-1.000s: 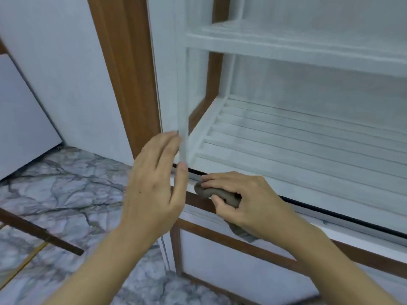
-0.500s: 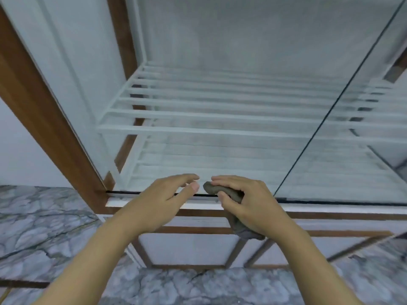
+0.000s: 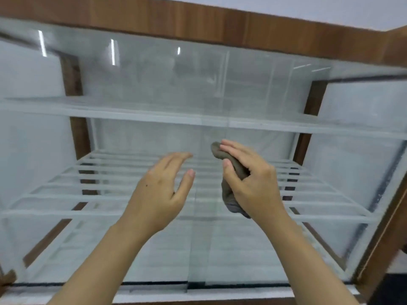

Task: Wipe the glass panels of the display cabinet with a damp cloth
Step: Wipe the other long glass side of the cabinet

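My right grip point(image 3: 251, 183) holds the bunched cloth point(image 3: 234, 167) up at the front glass panel point(image 3: 154, 80), mid-height, while my left grip point(image 3: 158, 194) hovers wide open beside it. I judge the wiping of this pane is in hand; the next move calls for pressing the cloth flat and sweeping across.

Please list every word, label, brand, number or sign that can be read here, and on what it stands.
None: no text shows on the wooden frame, the glass panels, the white shelves or the cloth that the right hand grips. The bright streaks on the glass are reflections, not writing.
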